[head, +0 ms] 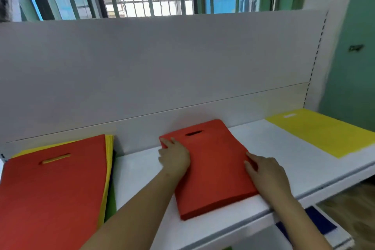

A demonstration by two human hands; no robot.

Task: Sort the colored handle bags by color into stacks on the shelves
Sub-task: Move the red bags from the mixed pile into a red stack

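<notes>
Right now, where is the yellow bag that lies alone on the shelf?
The yellow bag lies flat at the far right end of the white shelf, against the back panel, to the right of the red stack and apart from it.

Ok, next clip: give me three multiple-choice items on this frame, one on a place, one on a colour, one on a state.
1. Where is the yellow bag on the shelf?
A. right end
B. left end
C. under the hands

2. What colour tops the mixed pile at the left?
A. blue
B. red
C. green

3. What are the left hand and the right hand doing?
A. hanging free
B. lifting a yellow bag
C. resting on the red stack

Answers: 1 A, it lies beside the green wall; 2 B, a red bag covers the yellow beneath; 3 C, each hand sits at one side edge.
</notes>
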